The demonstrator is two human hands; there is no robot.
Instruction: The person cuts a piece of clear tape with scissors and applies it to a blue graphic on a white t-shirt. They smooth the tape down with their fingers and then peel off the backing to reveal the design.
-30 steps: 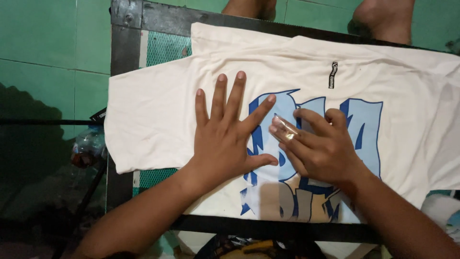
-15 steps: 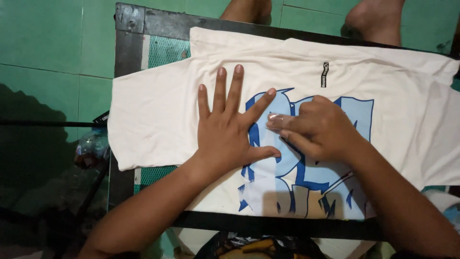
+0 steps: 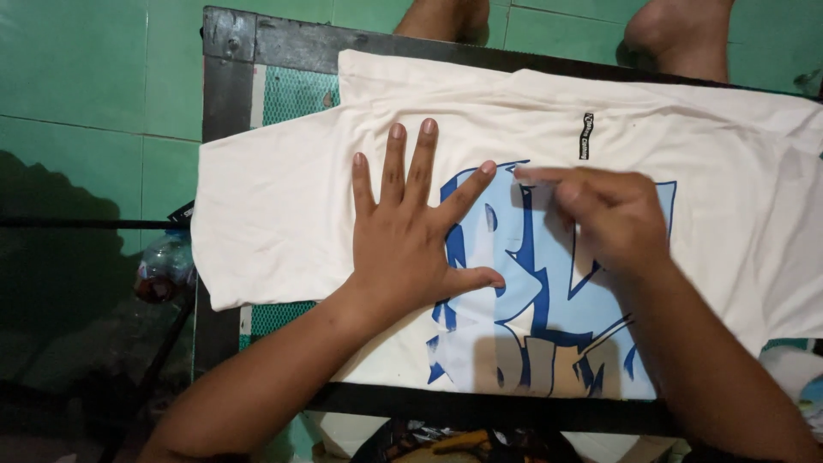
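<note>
A cream T-shirt point(image 3: 283, 214) lies spread on a black-framed table point(image 3: 230, 94). It carries a large blue and light-blue graffiti print point(image 3: 549, 317) and a small black tag point(image 3: 587, 135). My left hand point(image 3: 411, 244) lies flat on the shirt with its fingers spread, the thumb on the print's left edge. My right hand point(image 3: 604, 219) is blurred by motion, with fingers curled and fingertips at the print's upper edge. Whether it pinches anything is hidden by the blur.
The table top under the shirt is green mesh point(image 3: 296, 94). A plastic bottle point(image 3: 163, 267) lies on the green tiled floor point(image 3: 94, 77) to the left. Another person's bare legs point(image 3: 677, 34) stand beyond the far edge.
My right hand has slid up and right across the print, from its left middle to its top edge. A clear shiny bit seen between its fingers earlier no longer shows. My left hand stays flat.
</note>
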